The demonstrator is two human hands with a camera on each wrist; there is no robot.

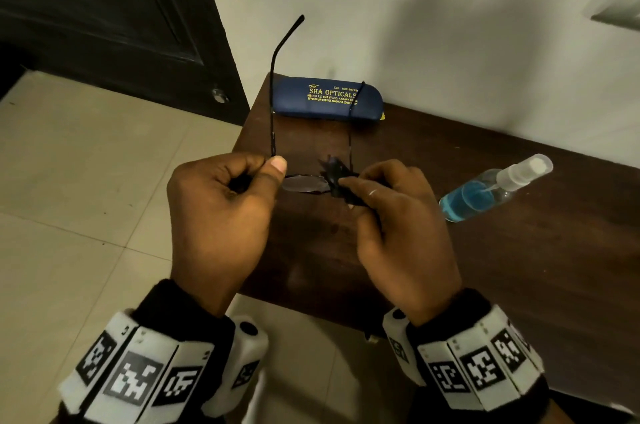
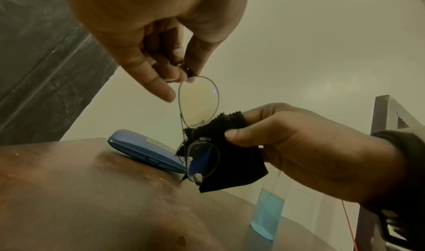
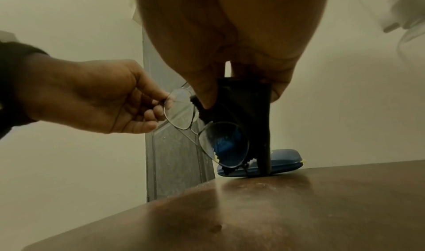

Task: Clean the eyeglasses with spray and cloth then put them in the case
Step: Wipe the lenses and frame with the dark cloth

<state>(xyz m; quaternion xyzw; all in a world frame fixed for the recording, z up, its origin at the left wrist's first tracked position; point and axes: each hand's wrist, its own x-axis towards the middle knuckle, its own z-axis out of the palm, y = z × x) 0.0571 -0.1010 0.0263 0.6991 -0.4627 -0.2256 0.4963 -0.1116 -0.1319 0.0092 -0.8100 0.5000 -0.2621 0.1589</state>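
Thin-framed eyeglasses (image 1: 304,182) (image 2: 198,100) (image 3: 178,107) hang in the air above the brown table (image 1: 519,250), temples unfolded and pointing away from me. My left hand (image 1: 221,208) (image 2: 161,58) (image 3: 96,98) pinches the frame at the left lens corner. My right hand (image 1: 391,212) (image 2: 294,146) (image 3: 230,46) grips a black cloth (image 1: 337,181) (image 2: 230,156) (image 3: 243,109) wrapped around the right lens. The shut blue case (image 1: 327,97) (image 2: 142,151) (image 3: 285,157) lies at the table's far edge. A clear spray bottle (image 1: 491,186) (image 2: 269,215) with blue liquid lies on its side to the right.
A dark door (image 1: 104,7) stands at the left behind the table corner. A pale wall (image 1: 450,25) runs behind the table. Tiled floor (image 1: 69,198) lies to the left, beyond the table's left edge.
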